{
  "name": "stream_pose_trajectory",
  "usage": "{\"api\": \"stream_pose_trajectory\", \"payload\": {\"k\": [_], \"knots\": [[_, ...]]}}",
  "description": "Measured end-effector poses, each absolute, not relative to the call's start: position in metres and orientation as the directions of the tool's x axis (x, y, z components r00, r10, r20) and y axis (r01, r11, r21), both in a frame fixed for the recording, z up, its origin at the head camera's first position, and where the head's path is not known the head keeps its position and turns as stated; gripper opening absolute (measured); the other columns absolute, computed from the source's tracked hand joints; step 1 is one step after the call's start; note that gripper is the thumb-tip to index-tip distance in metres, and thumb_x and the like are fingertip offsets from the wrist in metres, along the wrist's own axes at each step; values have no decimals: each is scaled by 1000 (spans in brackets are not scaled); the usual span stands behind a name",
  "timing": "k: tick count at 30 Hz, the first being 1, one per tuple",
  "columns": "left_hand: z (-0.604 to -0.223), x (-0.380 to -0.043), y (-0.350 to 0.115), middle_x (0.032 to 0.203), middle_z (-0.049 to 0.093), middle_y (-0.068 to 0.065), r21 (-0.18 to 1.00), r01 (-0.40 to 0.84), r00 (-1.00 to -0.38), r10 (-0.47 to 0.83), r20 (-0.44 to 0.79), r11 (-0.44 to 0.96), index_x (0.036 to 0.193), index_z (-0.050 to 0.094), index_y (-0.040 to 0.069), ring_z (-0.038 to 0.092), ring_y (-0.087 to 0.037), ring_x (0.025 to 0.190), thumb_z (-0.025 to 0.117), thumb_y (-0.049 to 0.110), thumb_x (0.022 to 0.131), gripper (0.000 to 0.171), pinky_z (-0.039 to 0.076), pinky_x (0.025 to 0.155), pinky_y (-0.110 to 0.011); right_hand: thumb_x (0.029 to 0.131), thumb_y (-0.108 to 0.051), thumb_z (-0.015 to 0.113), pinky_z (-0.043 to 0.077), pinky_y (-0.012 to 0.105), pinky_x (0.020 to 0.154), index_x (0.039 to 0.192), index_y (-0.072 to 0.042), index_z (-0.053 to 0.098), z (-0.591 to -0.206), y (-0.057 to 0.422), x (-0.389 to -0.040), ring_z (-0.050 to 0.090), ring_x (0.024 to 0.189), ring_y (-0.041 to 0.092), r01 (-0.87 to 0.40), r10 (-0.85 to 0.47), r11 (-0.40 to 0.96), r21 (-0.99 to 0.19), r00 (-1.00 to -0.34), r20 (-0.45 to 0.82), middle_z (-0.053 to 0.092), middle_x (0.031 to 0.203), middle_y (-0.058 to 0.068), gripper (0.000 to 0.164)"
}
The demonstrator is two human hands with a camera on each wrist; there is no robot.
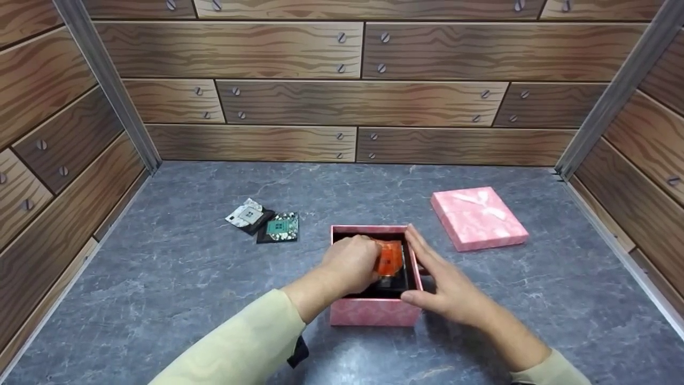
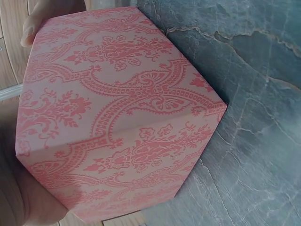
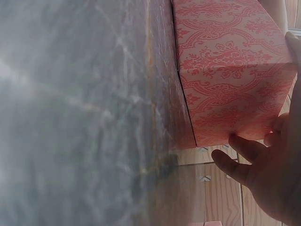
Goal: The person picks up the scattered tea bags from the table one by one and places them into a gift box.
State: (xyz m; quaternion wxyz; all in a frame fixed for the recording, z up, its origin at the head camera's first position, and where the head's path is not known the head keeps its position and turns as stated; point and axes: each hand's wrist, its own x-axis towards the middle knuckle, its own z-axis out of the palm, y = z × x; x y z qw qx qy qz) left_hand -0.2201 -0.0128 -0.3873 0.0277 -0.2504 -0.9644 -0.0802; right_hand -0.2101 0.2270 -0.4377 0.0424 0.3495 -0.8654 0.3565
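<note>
A pink patterned gift box [image 1: 374,313] stands without its lid, its inside dark. In the head view my left hand [image 1: 350,264] reaches into it from above with curled fingers and grips an orange, glossy flat piece [image 1: 390,259]; its fingertips are hidden. Something black lies beneath the orange piece. My right hand [image 1: 449,286] rests against the box's right side, thumb at the near corner and fingers stretched toward the far corner. The right wrist view shows that hand's fingers [image 3: 228,162] spread, some touching the box wall [image 3: 235,103]. In the left wrist view the box wall [image 2: 122,84] fills most of the picture.
The pink lid [image 1: 481,219] with a light bow lies behind and right of the box. Two small chip-like squares, one silvery [image 1: 248,214] and one green [image 1: 280,227], lie at the back left on black pieces. Wood-patterned walls [image 1: 294,101] enclose the grey marbled table [image 1: 187,278].
</note>
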Motion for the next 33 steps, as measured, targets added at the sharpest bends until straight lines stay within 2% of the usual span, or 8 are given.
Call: {"api": "stream_pose_trajectory", "payload": {"k": [8, 13, 18, 26, 31, 33], "knots": [[-387, -223, -11, 83, 71, 1, 111, 470, -883, 466, 54, 876, 81, 66, 20, 73, -26, 84, 85, 35, 87, 25, 60, 73, -43, 90, -40, 80, 35, 64, 115, 170, -9, 22, -437, 227, -209, 30, 155, 35, -643, -578, 497, -582, -746, 330, 13, 177, 4, 103], [-386, -222, -11, 79, 69, 2, 105, 465, -885, 464, 36, 879, 79, 63, 21, 72, -26, 82, 84, 38, 88, 29, 60, 72, -43, 90, -40, 79, 33, 65, 115, 170, -10, 22, -437, 226, -209, 30, 154, 36, -642, -579, 497, -584, -747, 328, 12, 177, 4, 103], [-384, -221, -13, 79, 70, 1, 79, 489, -872, 488, 38, 869, 84, 65, 21, 72, -27, 82, 82, 37, 90, 24, 60, 72, -44, 90, -40, 79, 33, 66, 115, 170, -10, 22, -438, 227, -209, 29, 154, 37, -641, -580, 496, -586, -747, 326, 13, 177, 6, 103], [-371, -220, -18, 88, 75, -3, 69, 523, -852, 521, 39, 850, 101, 73, 18, 74, -29, 89, 78, 35, 94, 19, 61, 77, -47, 90, -38, 80, 33, 67, 115, 170, -11, 21, -439, 228, -209, 29, 154, 37, -636, -577, 493, -593, -750, 325, 12, 177, 2, 103], [-355, -217, -33, 107, 79, -5, 175, 546, -837, 542, 76, 819, 129, 75, 17, 75, -28, 96, 76, 36, 98, 37, 61, 84, -48, 90, -39, 79, 34, 67, 113, 170, -12, 21, -439, 228, -209, 31, 153, 38, -634, -574, 494, -595, -751, 325, 12, 177, 2, 103], [-349, -217, -43, 119, 78, -7, 257, 527, -846, 528, 71, 810, 139, 71, 16, 75, -27, 88, 75, 36, 99, 45, 61, 83, -46, 90, -40, 78, 36, 68, 112, 170, -11, 21, -439, 227, -209, 32, 152, 39, -635, -574, 490, -597, -751, 326, 12, 177, 3, 103]]}}
